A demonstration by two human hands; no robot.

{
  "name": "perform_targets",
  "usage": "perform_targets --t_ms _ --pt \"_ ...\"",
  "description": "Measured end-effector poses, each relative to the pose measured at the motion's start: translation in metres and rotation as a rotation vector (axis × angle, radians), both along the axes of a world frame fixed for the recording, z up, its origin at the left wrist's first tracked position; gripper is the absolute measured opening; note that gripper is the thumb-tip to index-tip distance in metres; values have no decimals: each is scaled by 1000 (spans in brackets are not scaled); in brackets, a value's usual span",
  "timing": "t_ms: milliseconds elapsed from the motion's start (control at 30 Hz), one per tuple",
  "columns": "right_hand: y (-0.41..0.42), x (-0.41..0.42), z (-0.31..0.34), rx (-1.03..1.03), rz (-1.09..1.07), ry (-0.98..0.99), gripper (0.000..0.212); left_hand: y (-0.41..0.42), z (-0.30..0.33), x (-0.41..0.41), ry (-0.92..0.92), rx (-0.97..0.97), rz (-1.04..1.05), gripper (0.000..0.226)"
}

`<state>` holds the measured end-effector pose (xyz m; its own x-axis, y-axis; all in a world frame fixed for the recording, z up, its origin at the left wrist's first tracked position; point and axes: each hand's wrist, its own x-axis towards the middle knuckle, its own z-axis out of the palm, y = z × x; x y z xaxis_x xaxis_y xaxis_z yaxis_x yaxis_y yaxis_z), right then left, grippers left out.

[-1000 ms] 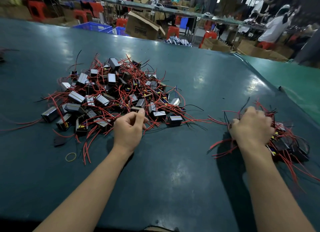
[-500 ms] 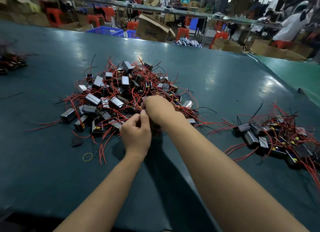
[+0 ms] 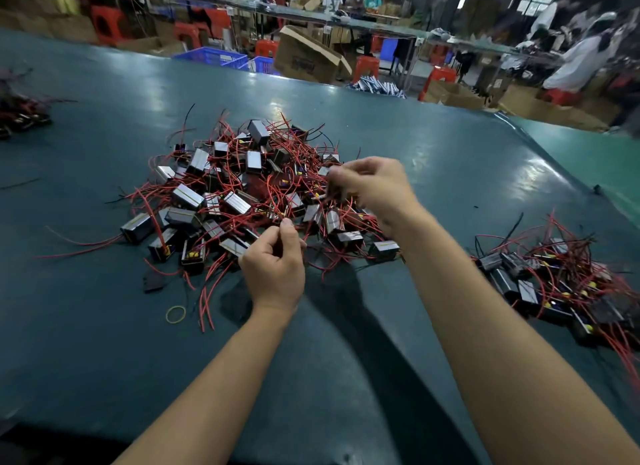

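Note:
A big heap of small black box components (image 3: 242, 194) with red and black wires lies mid-table. My left hand (image 3: 273, 267) is at the heap's near edge, thumb and forefinger pinched on a red wire (image 3: 277, 218). My right hand (image 3: 375, 187) hovers over the heap's right side, blurred by motion. Its fingers curl round a dark component (image 3: 334, 190) that trails red wires. A smaller heap of the same components (image 3: 554, 281) lies at the right.
The dark green table top (image 3: 104, 343) carries a yellow rubber band (image 3: 176, 314) and a flat black scrap (image 3: 154, 281) near the heap. Another wire bundle (image 3: 17, 118) sits at the far left. Cardboard boxes, red stools and blue crates stand beyond the table's far edge.
My right hand left the right-hand heap, crossed to the big heap and now lifts a component from it. My left hand stayed at the heap's near edge.

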<state>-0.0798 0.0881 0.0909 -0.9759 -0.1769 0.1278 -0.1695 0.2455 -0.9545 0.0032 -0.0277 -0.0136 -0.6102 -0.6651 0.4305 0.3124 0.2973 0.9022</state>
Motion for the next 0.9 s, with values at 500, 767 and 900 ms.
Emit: perform_targets --t_ms 500,767,900 --pt "65 84 -68 -559 -50 -260 11 4 -3 1 -123 -174 -216 23" --pt "60 89 -91 -461 -224 -106 8 -2 31 -21 -182 -601 -145 7" --pt "62 89 -87 -518 -237 -145 16 -6 57 -68 -652 -827 -159 22"
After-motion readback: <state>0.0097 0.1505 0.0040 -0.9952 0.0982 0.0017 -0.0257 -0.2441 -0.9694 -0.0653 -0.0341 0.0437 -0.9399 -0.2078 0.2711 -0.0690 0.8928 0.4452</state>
